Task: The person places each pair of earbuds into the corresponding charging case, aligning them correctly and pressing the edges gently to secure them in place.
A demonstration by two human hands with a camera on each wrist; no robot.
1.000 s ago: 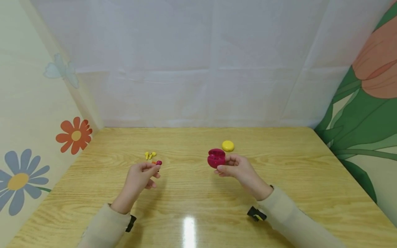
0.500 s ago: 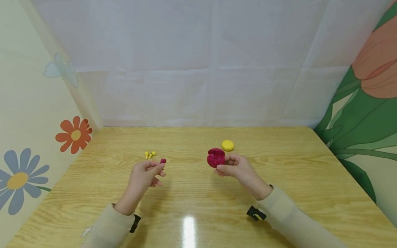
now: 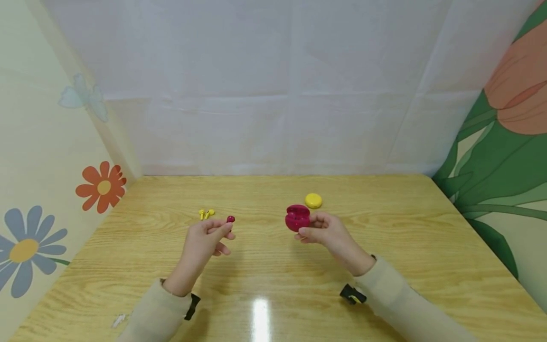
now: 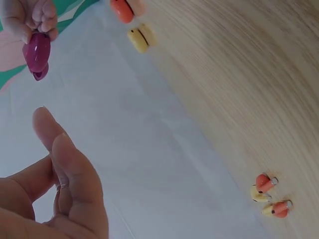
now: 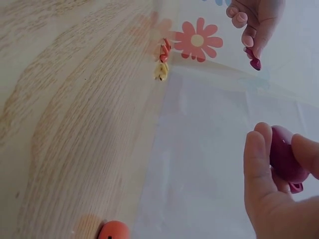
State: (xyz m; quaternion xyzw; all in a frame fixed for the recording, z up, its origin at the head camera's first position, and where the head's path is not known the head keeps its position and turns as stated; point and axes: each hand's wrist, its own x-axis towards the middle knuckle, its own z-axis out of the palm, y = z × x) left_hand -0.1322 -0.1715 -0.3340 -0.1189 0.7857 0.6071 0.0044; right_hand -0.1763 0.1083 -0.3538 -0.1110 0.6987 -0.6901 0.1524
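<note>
My left hand (image 3: pixel 208 240) pinches a magenta earbud (image 3: pixel 231 219) between thumb and forefinger, above the table left of centre. Level with it on the right, my right hand (image 3: pixel 331 237) grips a round magenta earbud case (image 3: pixel 297 221) by its side. The case's lid stands up, and its inside faces me. A gap separates earbud and case. In the left wrist view the case (image 4: pixel 38 52) hangs from the fingers of the right hand; the earbud is hidden there. The right wrist view shows the earbud (image 5: pixel 255 64) at the left hand's fingertips.
Yellow earbuds (image 3: pixel 207 214) lie behind my left hand; orange earbuds (image 4: pixel 266 183) beside them show in the wrist views. A closed yellow case (image 3: pixel 314 200) and an orange case (image 4: pixel 122 10) stand toward the back right. A white scrap (image 3: pixel 119 320) lies near my left sleeve.
My left hand has moved right and slightly away from me with the earbud, coming nearer the case. The white scrap has come into view beside the sleeve. My right hand has stayed in place.
</note>
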